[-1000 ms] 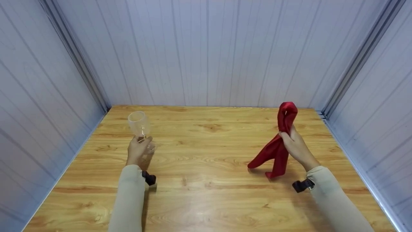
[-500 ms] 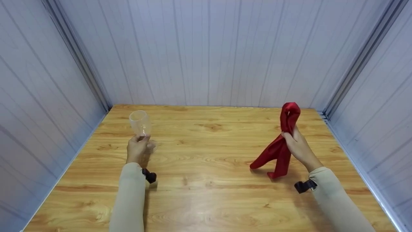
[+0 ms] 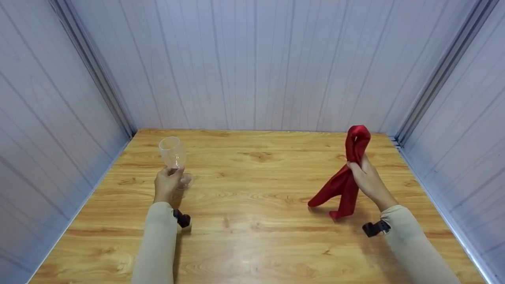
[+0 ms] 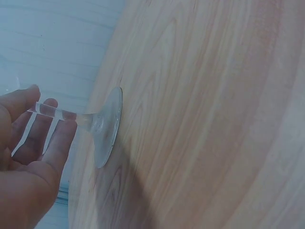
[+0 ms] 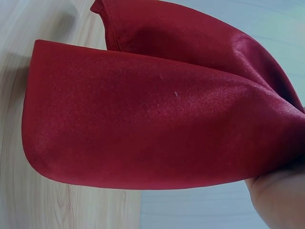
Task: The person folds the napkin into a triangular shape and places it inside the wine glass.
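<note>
On the left, my left hand (image 3: 166,184) pinches the stem of a clear wine glass (image 3: 173,153). Its bowl points up and leans a little to the left. In the left wrist view the thumb and fingers meet around the stem (image 4: 59,113), and the round foot (image 4: 110,126) is right at the tabletop. On the right side, my right hand (image 3: 369,183) grips a red satin napkin (image 3: 349,193) around its gathered middle. A loop stands above the hand, and two tails spread below, close over the table. In the right wrist view the napkin (image 5: 143,119) hides most of the fingers.
Both hands work over a wood-grain table (image 3: 244,213). Pale panelled walls (image 3: 252,67) rise at its back, left and right. A small black device (image 3: 181,218) sits on the left wrist, and another black device (image 3: 376,228) on the right wrist.
The right hand and the napkin have shifted slightly to the right. The left hand and the wine glass have barely moved.
</note>
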Tool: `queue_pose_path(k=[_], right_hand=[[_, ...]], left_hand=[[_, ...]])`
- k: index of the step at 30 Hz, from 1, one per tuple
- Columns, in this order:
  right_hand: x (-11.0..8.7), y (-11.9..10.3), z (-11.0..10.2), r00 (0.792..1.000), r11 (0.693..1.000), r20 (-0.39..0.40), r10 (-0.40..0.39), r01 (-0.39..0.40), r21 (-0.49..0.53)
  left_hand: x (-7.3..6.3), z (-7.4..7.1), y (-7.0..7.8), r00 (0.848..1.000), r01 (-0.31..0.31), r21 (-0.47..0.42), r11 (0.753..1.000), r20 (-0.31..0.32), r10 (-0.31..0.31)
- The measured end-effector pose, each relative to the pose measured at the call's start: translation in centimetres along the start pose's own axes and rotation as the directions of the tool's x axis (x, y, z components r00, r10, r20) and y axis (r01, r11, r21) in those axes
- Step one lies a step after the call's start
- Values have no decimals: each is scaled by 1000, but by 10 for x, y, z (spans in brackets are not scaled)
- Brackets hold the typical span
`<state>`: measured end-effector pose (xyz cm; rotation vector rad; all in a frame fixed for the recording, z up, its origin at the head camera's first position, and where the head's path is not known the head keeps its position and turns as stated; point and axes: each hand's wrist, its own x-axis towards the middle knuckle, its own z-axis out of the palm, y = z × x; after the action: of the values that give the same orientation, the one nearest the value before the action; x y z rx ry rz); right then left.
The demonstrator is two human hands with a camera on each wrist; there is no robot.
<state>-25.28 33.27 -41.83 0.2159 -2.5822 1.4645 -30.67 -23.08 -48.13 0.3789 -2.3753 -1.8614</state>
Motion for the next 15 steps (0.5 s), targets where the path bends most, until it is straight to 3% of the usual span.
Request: queue_pose_path(k=[15], right_hand=[[0,0,-4,1000,1000,-11,-12,12,-10]], left_hand=[[-9,16,6,999,-27,-24,999,43,28]])
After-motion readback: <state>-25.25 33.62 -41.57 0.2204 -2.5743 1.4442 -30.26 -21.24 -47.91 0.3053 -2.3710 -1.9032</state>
